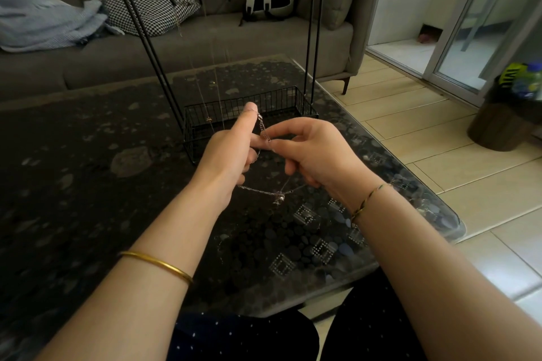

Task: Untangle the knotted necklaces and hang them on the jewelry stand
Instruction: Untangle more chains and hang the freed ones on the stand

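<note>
Left hand [231, 155] grips necklace [255, 190], chain looped over raised index tip. Right hand [311, 152] pinches clasp end alongside. Pendant [278, 198] sags between them, in front of stand [278, 101].

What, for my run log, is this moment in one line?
left hand: holds silver necklace, one finger raised | right hand: pinches its chain | jewelry stand: behind hands, other chains hanging
</note>
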### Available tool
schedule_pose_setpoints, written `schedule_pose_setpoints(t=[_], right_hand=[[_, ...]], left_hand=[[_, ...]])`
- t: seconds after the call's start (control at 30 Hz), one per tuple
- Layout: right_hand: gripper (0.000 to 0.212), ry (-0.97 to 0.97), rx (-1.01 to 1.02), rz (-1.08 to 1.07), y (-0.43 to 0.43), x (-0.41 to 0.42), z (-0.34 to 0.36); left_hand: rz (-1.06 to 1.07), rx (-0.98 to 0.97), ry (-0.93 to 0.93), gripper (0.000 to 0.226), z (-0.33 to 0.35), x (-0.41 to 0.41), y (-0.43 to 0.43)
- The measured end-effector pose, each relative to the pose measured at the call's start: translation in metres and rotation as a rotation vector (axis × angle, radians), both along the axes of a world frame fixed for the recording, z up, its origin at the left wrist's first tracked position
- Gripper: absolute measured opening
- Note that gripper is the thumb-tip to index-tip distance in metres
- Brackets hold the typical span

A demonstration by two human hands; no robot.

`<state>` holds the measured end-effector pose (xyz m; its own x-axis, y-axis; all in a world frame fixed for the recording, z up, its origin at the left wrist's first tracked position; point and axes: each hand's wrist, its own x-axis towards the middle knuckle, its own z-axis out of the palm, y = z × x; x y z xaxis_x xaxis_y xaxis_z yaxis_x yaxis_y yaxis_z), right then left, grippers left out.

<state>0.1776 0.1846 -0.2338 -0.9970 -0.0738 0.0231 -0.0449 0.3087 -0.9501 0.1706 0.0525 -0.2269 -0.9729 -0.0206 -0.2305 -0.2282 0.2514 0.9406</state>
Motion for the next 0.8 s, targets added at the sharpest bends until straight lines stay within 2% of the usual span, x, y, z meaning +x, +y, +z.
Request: schedule_pose_setpoints(t=[0.3,0.6,0.8], right_hand=[[0.011,0.073,0.025,-0.044,-0.0031,0.0005,0.0013],[0.017,0.019,-0.211,-0.136,0.0002,-0.0014,0.0014],[0.012,-0.041,-0.367,-0.173,0.0008,-0.0025,0.0025]], left_hand=[[-0.001,-0.006,-0.012,0.067,0.0008,0.0012,0.0005],[-0.036,-0.059,-0.035,0.069,0.0018,0.0025,0.0015],[-0.022,-0.117,-0.061,0.071,-0.0013,0.0018,0.0002]])
